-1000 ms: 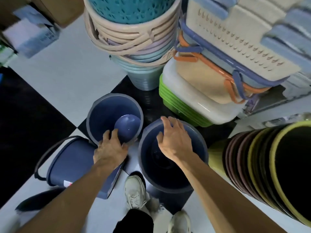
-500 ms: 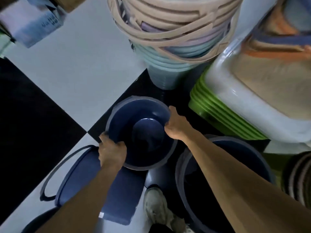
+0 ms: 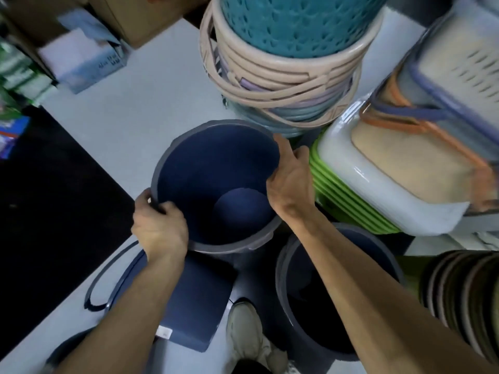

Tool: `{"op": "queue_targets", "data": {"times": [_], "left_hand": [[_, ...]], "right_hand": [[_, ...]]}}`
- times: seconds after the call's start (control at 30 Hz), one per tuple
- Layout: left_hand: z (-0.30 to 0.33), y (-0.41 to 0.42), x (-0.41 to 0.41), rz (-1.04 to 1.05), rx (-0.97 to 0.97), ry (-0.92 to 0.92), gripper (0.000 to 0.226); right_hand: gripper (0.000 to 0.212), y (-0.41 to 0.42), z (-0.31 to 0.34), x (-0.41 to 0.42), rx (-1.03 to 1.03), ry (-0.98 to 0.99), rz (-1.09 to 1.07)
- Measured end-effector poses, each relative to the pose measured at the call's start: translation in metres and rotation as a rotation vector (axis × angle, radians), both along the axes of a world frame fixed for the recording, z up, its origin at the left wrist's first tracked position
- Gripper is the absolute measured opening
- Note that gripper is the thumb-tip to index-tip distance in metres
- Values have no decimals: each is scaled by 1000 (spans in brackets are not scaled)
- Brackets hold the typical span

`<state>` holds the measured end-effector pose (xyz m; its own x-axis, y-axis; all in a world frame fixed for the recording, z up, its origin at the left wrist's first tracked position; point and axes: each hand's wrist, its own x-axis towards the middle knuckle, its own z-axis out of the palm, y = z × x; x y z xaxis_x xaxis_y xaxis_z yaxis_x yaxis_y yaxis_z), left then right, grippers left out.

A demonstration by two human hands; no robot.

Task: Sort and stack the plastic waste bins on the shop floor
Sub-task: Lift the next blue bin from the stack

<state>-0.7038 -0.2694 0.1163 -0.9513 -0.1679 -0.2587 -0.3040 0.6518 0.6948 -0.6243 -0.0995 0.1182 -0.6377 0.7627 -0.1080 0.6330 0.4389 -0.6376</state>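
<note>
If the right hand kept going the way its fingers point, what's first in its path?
Likely the stack of pastel buckets just beyond the held blue bin; the right hand points up-frame toward it. Depth is unclear.

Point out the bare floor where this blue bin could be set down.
Both hands, left hand and right hand, grip the blue bin. Bare pale floor lies beyond it, between the tissue box and the bucket stack. The black tile on the left is bare too. Crowded: the green-and-white tubs at right, second blue bin and tipped bin near the shoe.
</note>
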Motion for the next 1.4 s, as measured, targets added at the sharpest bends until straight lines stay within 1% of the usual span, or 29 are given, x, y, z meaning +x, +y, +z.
{"op": "queue_targets", "data": {"times": [0.1, 0.23, 0.4, 0.47, 0.53, 0.63, 0.7, 0.77, 0.8, 0.9, 1.0, 1.17, 1.27, 1.4], "left_hand": [[39, -4, 19, 7, 107, 112, 41], [98, -13, 64, -62, 174, 247, 40], [168, -21, 143, -162, 278, 342, 39], [181, -23, 173, -179, 313, 354, 38], [184, -22, 201, -187, 332, 344, 38], [176, -22, 235, -204, 345, 294, 37], [167, -21, 253, -214, 346, 257, 39], [157, -21, 266, -235, 341, 237, 42], [151, -20, 271, -252, 338, 226, 44], [130, -15, 277, -294, 298, 178, 46], [104, -8, 274, -382, 236, 133, 47], [48, 2, 256, -518, 147, -9, 60], [17, 7, 245, -661, 24, -163, 75], [-21, 16, 222, -838, -182, -470, 98]], "right_hand": [[73, -7, 41, 21, 62, 36, 44], [78, -21, 102, 75, 120, 98, 32], [80, -37, 165, 160, 162, 221, -45], [81, -41, 176, 190, 204, 264, -84], [76, -44, 181, 220, 277, 295, -112], [66, -48, 178, 260, 355, 289, -165], [60, -51, 171, 282, 366, 288, -197], [59, -53, 161, 297, 359, 270, -233], [59, -53, 153, 303, 347, 252, -250], [71, -52, 129, 316, 289, 172, -278], [76, -50, 100, 321, 200, 136, -308], [73, -41, 58, 315, 56, 73, -292], [84, -32, 27, 309, -92, -88, -257], [101, -18, -19, 302, -328, -515, -132]]}}
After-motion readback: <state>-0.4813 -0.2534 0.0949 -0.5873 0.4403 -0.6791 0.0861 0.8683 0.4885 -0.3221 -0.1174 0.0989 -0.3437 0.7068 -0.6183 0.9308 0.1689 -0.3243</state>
